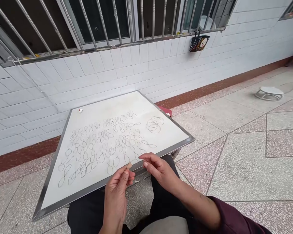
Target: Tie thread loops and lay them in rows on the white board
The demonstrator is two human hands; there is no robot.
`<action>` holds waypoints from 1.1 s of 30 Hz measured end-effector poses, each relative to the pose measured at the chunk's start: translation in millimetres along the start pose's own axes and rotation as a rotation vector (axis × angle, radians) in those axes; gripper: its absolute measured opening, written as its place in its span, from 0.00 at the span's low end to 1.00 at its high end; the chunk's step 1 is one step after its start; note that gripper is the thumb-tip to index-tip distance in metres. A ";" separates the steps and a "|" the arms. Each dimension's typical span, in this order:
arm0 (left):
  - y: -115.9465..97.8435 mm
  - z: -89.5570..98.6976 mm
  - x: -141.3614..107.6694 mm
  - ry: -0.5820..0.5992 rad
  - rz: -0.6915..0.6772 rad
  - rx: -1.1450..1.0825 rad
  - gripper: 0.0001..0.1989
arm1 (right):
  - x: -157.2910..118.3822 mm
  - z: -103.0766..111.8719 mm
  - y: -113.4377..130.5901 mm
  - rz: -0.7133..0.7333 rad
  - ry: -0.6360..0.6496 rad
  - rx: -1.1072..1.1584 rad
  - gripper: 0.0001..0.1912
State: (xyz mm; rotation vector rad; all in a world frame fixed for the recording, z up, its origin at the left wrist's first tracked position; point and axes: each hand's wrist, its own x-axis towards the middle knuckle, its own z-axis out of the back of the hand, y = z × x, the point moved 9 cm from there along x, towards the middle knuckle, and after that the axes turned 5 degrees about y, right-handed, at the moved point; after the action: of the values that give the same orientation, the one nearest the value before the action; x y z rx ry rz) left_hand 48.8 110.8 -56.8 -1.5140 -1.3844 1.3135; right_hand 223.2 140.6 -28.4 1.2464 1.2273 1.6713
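My left hand (119,187) is closed in a pinch at the table's near edge. Between its thumb and fingers is a small tan piece (129,165), its kind unclear, along with a thin wire (139,180) that curves below the fingers toward the right. My right hand (158,170) hovers just to the right, thumb and forefinger apart with nothing visible between them; its other fingers are partly hidden. Several thin twisted wire loops (101,157) lie in rows across the white tabletop (104,107) beyond my hands. Larger round wire coils (155,124) overlap at the right.
The table has a raised metal rim (80,197). A small white and red item (80,110) sits at its far left corner. Behind stands a white tiled wall (127,71) with barred windows and a hanging dark basket (199,43). A low white stool (270,92) stands on the floor, far right.
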 end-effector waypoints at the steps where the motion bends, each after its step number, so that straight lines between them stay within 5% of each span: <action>1: -0.2 2.1 -1.8 0.006 -0.001 0.004 0.21 | -0.8 -1.7 6.6 0.057 -0.007 -0.069 0.12; 5: -1.4 6.9 -8.6 0.035 0.005 -0.005 0.20 | -4.8 -8.0 23.9 0.226 -0.028 -0.230 0.12; 13: -9.6 7.2 -21.5 0.094 0.010 0.102 0.20 | -10.3 -15.0 34.2 0.324 -0.016 -0.369 0.12; 26: -18.7 4.8 -34.5 0.136 0.013 0.254 0.18 | -13.5 -26.0 42.3 0.397 0.027 -0.505 0.13; 33: -10.8 6.3 -34.4 0.190 0.082 0.236 0.17 | -8.7 -30.3 34.0 0.294 0.122 -0.377 0.11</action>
State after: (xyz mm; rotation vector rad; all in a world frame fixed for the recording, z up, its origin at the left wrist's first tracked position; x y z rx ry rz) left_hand 42.7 78.6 -40.6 -1.5031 -1.0203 1.2958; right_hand 196.6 114.2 -1.0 1.1398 0.7674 2.1023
